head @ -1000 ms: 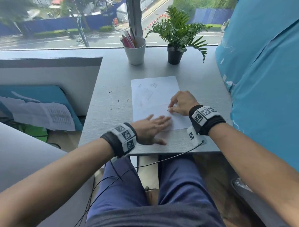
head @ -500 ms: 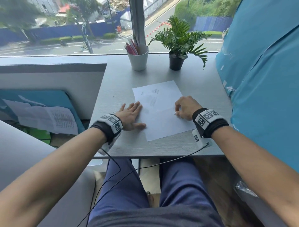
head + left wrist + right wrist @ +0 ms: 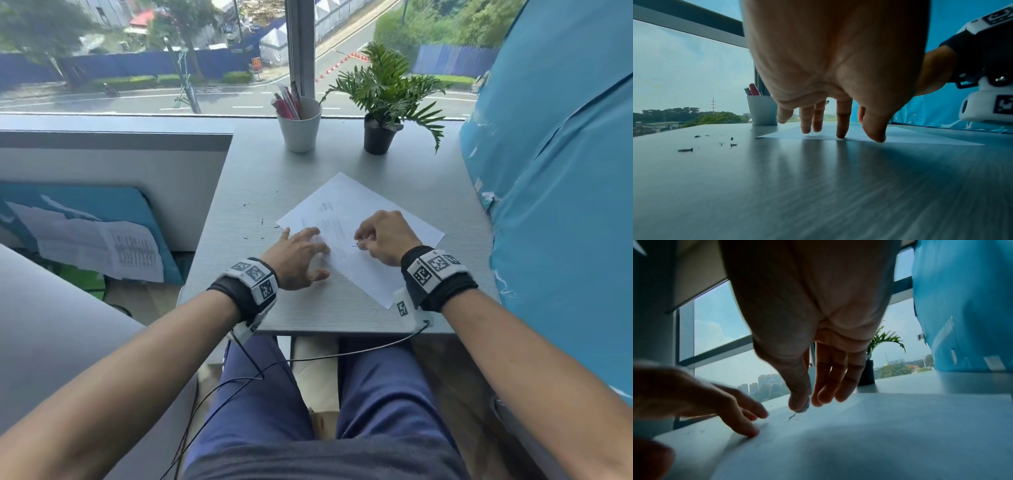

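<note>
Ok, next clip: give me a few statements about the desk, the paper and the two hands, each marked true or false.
1. The left hand has fingertips on the sheet of paper. True.
2. The sheet of paper lies square to the front edge of the desk. False: it lies turned at an angle.
3. The white cup is empty. False: it holds pens.
4. The potted plant stands to the right of the white cup. True.
5. The right hand rests on bare desk, clear of the sheet. False: it is over the sheet of paper.
6. Small dark bits lie on the desk left of the sheet. True.
</note>
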A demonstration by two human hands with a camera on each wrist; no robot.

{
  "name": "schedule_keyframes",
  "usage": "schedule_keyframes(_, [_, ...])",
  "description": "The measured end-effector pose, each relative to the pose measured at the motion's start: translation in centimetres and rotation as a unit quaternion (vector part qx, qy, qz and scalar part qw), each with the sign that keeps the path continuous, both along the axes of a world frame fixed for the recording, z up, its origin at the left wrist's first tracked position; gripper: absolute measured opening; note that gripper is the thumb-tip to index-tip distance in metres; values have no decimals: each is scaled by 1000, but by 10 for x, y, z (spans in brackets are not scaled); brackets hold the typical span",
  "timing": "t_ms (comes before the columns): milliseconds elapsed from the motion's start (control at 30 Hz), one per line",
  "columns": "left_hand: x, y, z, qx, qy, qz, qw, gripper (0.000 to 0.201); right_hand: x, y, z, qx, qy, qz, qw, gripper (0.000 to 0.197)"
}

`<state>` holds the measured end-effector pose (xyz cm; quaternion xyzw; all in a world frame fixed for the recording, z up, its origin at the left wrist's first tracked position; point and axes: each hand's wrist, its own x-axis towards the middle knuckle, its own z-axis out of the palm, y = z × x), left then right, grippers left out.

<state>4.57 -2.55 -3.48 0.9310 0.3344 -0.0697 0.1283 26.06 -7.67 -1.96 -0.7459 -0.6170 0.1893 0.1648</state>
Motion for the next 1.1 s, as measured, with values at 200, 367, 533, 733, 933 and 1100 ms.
schedule_keyframes(200, [2, -7, 2, 36, -17, -16, 999, 42, 11, -9, -1, 4, 54, -21, 998, 16])
schedule_keyframes(367, [9, -7, 6, -19, -75, 10, 997, 20, 13, -13, -7, -7, 63, -21, 998, 9])
schedule_keyframes(533, [24, 10, 7, -76, -86, -1, 993, 23, 12, -6, -9, 14, 66, -15, 998, 10])
schedule_keyframes(733, [36, 24, 7, -71, 38, -16, 997, 88, 22, 1, -6, 9, 89, -41, 995, 12])
schedule_keyframes(933, [38, 24, 6, -69, 65, -5, 995, 97, 14, -7, -3, -24, 69, 7, 997, 11])
schedule_keyframes(1100, [39, 27, 7, -113, 84, 0, 990, 103, -4, -5, 3, -61, 75, 74, 993, 9])
